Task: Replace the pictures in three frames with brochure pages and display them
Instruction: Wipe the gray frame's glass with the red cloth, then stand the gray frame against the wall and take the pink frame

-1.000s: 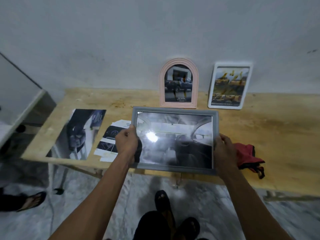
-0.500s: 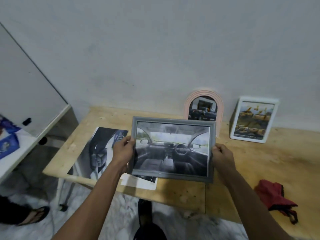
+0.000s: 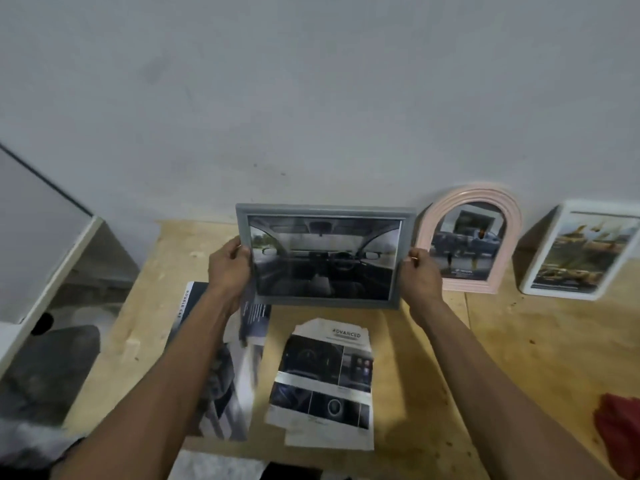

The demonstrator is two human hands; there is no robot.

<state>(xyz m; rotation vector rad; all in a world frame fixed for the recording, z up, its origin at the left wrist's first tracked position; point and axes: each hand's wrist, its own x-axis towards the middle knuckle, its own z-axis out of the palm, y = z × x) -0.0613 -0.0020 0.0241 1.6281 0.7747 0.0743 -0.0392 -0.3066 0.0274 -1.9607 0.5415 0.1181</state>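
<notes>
A grey landscape frame (image 3: 325, 211) showing a car interior page stands nearly upright near the wall, at the back of the wooden table (image 3: 519, 358). My left hand (image 3: 230, 268) grips its left edge and my right hand (image 3: 420, 275) grips its right edge. To its right a pink arched frame (image 3: 469, 199) with a truck picture leans on the wall. Further right a white frame (image 3: 531, 271) with a yellow vehicle picture also leans there. A cut brochure page (image 3: 325, 382) lies in front of the grey frame. The open brochure (image 3: 228, 375) lies to the left under my left forearm.
A red cloth (image 3: 620, 424) lies at the table's right front. A white cabinet (image 3: 45, 271) stands to the left of the table. The grey wall (image 3: 311, 98) runs behind the frames.
Both hands have carried the grey frame up and away from me toward the wall, left of the pink frame. It now stands more upright. The cut page beneath it has come into view.
</notes>
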